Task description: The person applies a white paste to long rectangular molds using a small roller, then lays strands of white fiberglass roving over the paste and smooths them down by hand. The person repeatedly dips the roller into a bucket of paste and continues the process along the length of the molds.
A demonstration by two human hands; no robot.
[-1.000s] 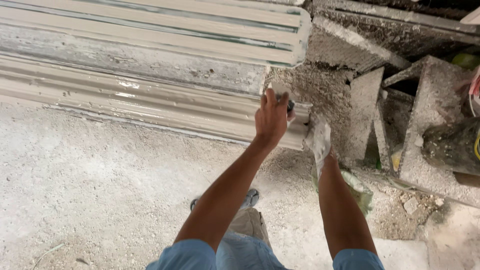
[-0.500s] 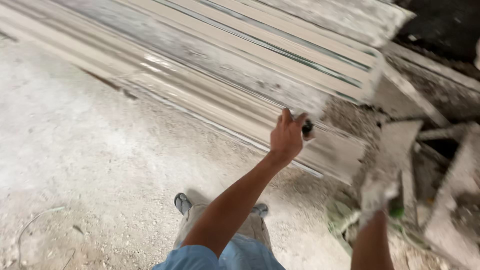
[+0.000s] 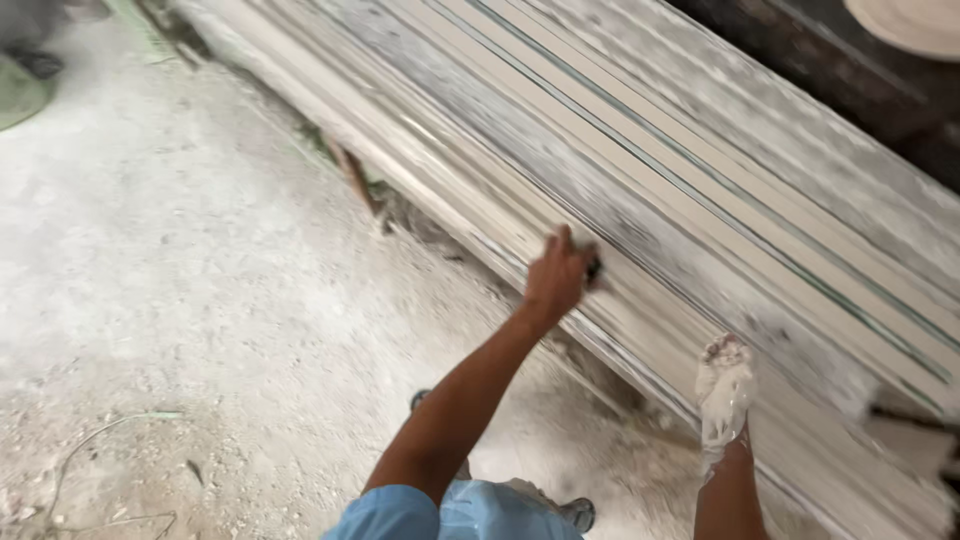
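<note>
My left hand [image 3: 556, 277] is raised against the edge of a long stack of white, dusty boards [image 3: 640, 190] that runs diagonally across the view. Its fingers are closed round a small dark object [image 3: 594, 268], too blurred to name. My right hand [image 3: 724, 390] is coated in white plaster or wears a white glove, and rests on the lower edge of the same stack, fingers together. Nothing shows inside it. Both forearms reach up from blue sleeves at the bottom.
The floor [image 3: 200, 300] is rough, dusty concrete with a thin wire or strand lying at lower left [image 3: 110, 430]. A wooden support [image 3: 352, 175] props the stack underneath. My sandalled feet [image 3: 575, 512] show at the bottom. Something green sits at far left [image 3: 20, 90].
The view has swung left, so the concrete blocks at right are gone. My left hand has slid along the stack's edge, and my right hand has come up onto the stack.
</note>
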